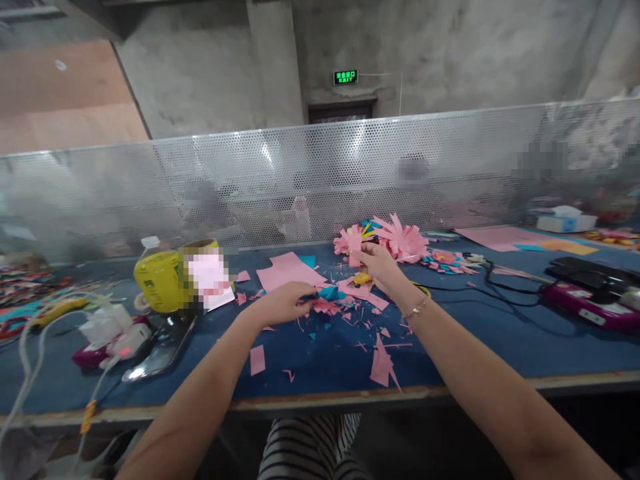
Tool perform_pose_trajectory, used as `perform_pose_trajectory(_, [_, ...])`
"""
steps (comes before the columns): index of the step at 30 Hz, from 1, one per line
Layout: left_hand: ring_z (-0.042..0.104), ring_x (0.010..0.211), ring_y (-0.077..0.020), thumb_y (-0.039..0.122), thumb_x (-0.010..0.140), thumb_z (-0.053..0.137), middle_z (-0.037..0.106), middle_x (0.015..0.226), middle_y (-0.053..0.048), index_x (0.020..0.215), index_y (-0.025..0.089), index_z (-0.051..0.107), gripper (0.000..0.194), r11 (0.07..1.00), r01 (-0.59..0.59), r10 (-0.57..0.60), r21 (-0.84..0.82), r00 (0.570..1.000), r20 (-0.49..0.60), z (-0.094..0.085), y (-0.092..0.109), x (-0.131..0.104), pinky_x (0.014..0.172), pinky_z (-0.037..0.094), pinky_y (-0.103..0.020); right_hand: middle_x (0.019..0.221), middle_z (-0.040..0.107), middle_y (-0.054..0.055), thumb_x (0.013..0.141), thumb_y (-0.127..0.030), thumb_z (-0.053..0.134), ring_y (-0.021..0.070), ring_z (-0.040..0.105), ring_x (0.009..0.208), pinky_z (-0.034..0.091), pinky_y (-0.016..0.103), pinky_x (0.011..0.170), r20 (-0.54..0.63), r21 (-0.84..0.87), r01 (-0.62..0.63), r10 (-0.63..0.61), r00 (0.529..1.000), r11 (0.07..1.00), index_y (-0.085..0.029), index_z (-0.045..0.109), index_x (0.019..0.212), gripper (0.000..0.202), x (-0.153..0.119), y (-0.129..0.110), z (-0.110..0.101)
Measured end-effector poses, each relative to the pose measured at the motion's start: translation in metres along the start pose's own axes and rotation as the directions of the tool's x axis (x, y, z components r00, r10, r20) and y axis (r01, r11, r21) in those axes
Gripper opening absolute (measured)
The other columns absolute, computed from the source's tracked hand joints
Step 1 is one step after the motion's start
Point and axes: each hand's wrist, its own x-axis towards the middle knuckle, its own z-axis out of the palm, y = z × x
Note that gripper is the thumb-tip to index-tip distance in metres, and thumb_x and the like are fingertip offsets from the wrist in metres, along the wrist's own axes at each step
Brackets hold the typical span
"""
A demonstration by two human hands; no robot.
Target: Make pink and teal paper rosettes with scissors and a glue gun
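A perforated metal screen (350, 157) backs the blue tabletop (325, 377); large pink fringed paper flowers (403, 241) sit beyond the hands. The left hand (286, 303) grasps a small pink-and-blue fringed flower (327, 305) over scraps; the right hand (380, 265) pinches a pink paper strip (355, 254).

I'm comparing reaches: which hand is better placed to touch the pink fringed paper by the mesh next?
Probably the right hand: it looks nearer that pink fringed paper, though pinching a pink strip. The left hand is by blue-and-pink paper.
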Motion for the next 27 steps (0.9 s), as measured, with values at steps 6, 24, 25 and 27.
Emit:
perform_pose_trajectory(6, [0.052,0.069,-0.0143,0.016,0.061,0.050,0.061,0.077,-0.003,0.079,0.020,0.063,0.022,0.940,0.078,-0.239,-0.331,0.843,-0.481,-0.014,-0.021,0.003,0.065,0.040,-0.026,0.062,0.051,-0.004,0.059,-0.033,0.061,0.0063,0.049,0.051,0.042,0.022,0.051,-0.043,0.068,0.004,-0.001,0.999,0.998,-0.018,0.048,0.067,0.022,-0.001,-0.003,-0.001])
perform_pose_trajectory(24, [0.053,0.074,-0.0124,0.028,0.075,0.045,0.059,0.084,-0.003,0.097,0.018,0.053,0.026,0.907,0.057,-0.312,-0.418,0.757,-0.574,-0.012,-0.005,0.003,0.068,0.041,-0.024,0.060,0.049,-0.005,0.061,-0.033,0.059,0.0081,0.053,0.056,0.046,0.024,0.060,-0.042,-0.065,0.077,-0.080,0.996,0.995,-0.018,0.050,0.070,0.020,-0.004,-0.001,0.005])
perform_pose_trajectory(25, [0.053,0.079,-0.0134,0.028,0.076,0.044,0.058,0.088,-0.004,0.100,0.019,0.052,0.027,0.931,0.059,-0.271,-0.361,0.774,-0.572,-0.010,-0.002,0.002,0.071,0.041,-0.026,0.059,0.049,-0.005,0.061,-0.033,0.058,0.0084,0.054,0.055,0.046,0.023,0.058,-0.046,-0.111,0.082,-0.087,0.995,0.990,-0.018,0.050,0.070,0.019,-0.005,-0.002,0.006])
perform_pose_trajectory(27, [0.052,0.088,-0.0164,0.028,0.073,0.049,0.058,0.095,-0.005,0.102,0.019,0.050,0.031,0.964,0.046,-0.187,-0.260,0.816,-0.548,-0.006,0.002,0.002,0.079,0.039,-0.030,0.060,0.049,-0.004,0.063,-0.032,0.056,0.0098,0.055,0.056,0.045,0.023,0.056,-0.059,-0.181,0.080,-0.092,0.994,0.980,-0.018,0.051,0.071,0.018,-0.007,-0.005,0.007])
